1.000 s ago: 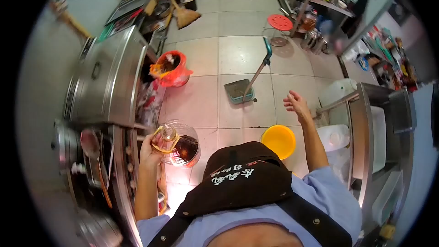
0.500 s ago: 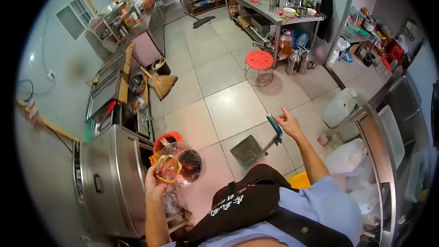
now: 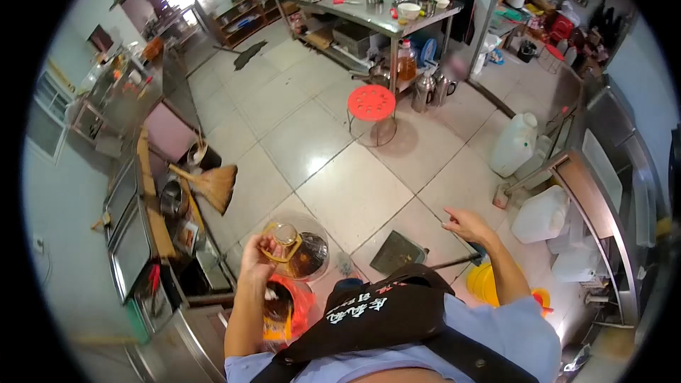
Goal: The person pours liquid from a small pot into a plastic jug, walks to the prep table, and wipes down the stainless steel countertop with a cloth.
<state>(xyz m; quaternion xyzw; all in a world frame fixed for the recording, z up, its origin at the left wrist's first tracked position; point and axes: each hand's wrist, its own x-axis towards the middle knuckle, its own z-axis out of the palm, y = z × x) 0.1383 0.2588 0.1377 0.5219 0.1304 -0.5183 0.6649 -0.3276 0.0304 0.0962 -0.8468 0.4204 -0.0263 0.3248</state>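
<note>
My left hand [image 3: 257, 257] is closed round the yellow handle of a large clear plastic jug [image 3: 318, 230], with something dark brown showing through its lower part. The jug hangs in the air in front of me, beside a red plastic bag [image 3: 303, 305] lining a bin that has waste in it. My right hand [image 3: 469, 227] is held out over the floor with its index finger extended and nothing in it. Below and left of that hand lies a dark dustpan [image 3: 399, 252], its long handle running toward my right forearm, which partly hides it.
A red stool [image 3: 372, 102] stands ahead, before a steel table [image 3: 386, 20] with bowls and pots. A straw broom [image 3: 215, 188] leans at the left counter. White plastic jugs [image 3: 540, 214] line the right side. A yellow bucket [image 3: 482, 285] is under my right arm.
My view has turned and moved forward. The jug in my left hand is now over the floor near the red bag. The dustpan's handle has dropped lower, and my right hand stays apart from it.
</note>
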